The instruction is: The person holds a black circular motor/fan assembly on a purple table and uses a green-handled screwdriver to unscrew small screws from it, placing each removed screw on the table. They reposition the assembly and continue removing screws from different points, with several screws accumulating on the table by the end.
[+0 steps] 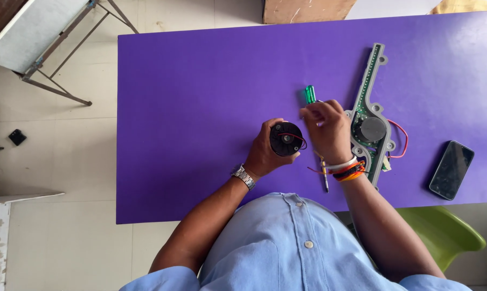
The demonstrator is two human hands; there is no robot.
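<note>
My left hand (265, 151) grips a small round black motor (285, 138) with red wires, holding it just above the purple table (200, 108). My right hand (327, 129) hovers beside the motor with fingers pinched; whether something small sits between them I cannot tell. A screwdriver with a green handle (309, 94) lies on the table just beyond my right hand. A second thin tool (325, 175) lies under my right wrist. To the right lies a grey plastic housing (370, 124) with a green circuit strip and a red wire.
A black phone (451, 169) lies near the table's right front edge. A green chair (443, 231) stands at my right. A cardboard box (308, 9) sits beyond the table's far edge. A white board on a metal frame (39, 32) stands on the tiled floor at left.
</note>
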